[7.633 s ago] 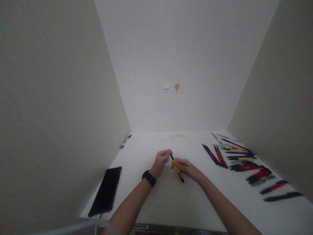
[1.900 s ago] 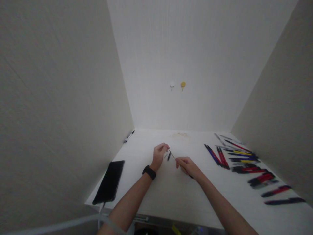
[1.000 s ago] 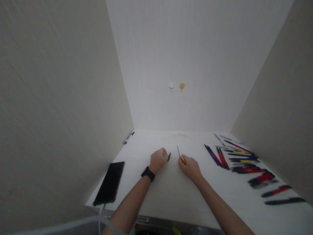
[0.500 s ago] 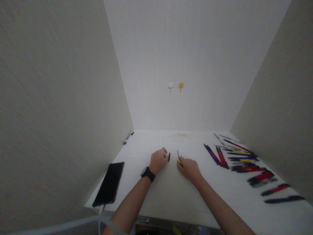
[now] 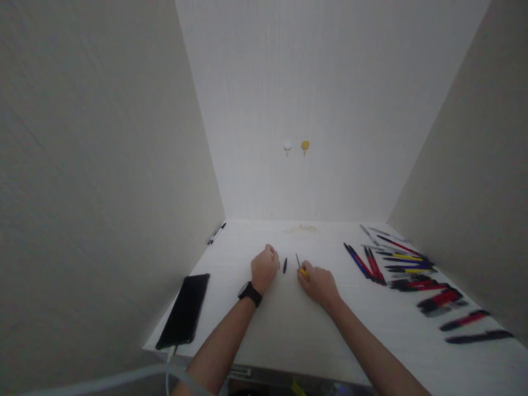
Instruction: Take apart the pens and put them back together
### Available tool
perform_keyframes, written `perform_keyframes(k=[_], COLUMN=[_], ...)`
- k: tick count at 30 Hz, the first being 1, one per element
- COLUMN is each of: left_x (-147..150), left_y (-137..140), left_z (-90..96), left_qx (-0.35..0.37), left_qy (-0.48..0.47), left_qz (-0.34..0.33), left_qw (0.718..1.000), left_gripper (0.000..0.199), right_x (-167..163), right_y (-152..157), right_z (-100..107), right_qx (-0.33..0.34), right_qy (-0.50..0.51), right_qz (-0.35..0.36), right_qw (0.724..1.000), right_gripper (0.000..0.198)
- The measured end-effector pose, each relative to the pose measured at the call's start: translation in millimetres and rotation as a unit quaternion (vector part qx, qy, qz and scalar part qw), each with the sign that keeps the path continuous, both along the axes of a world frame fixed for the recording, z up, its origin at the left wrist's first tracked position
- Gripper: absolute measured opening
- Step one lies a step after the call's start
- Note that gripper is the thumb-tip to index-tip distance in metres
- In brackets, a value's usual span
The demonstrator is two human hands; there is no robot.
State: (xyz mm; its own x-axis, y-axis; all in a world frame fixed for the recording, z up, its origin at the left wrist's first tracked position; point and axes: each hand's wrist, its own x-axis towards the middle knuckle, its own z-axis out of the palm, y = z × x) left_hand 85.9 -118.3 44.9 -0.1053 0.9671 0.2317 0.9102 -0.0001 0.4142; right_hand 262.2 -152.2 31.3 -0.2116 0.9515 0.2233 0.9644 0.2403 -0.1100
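Between pale walls at a white table, right hand grips yellow pen, left hand curled, contents unclear.

Small pen piece sits mid-table, between left hand and right hand, not touching right one. Pen body in right hand. Phone way over left, near front edge, cable off its near end. Lone pen further back, by left wall. Whole row of pens down right side, far end to near, two slanted bunches just left of it. Pair of hooks up on back wall, kinda centre.
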Motion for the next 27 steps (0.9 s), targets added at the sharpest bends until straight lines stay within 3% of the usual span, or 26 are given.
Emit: perform_keyframes(k=[6, 11, 18, 23, 27], left_x=[-2, -1, 1, 3, 4], left_y=[0, 1, -1, -2, -3], left_z=[3.3, 3.1, 5.1, 3.0, 0.4], left_qx=[0.041, 0.070, 0.129, 0.186, 0.181], left_qy=[-0.033, -0.077, -0.171, -0.232, -0.236], left_qz=[0.028, 0.008, -0.083, -0.157, -0.221], left_qw=[0.998, 0.995, 0.973, 0.942, 0.929], left_gripper=[0.034, 0.036, 0.032, 0.030, 0.027], right_x=[5, 12, 17, 14, 12], right_y=[3, 11, 14, 17, 15], right_z=[-1, -8, -9, -13, -12], right_qx=[0.037, 0.096, 0.122, 0.132, 0.117], right_qy=[0.165, 0.333, 0.334, 0.385, 0.373], right_qz=[-0.035, 0.011, 0.011, 0.058, 0.096], right_qw=[0.985, 0.938, 0.935, 0.911, 0.915], right_gripper=[0.033, 0.037, 0.038, 0.038, 0.033])
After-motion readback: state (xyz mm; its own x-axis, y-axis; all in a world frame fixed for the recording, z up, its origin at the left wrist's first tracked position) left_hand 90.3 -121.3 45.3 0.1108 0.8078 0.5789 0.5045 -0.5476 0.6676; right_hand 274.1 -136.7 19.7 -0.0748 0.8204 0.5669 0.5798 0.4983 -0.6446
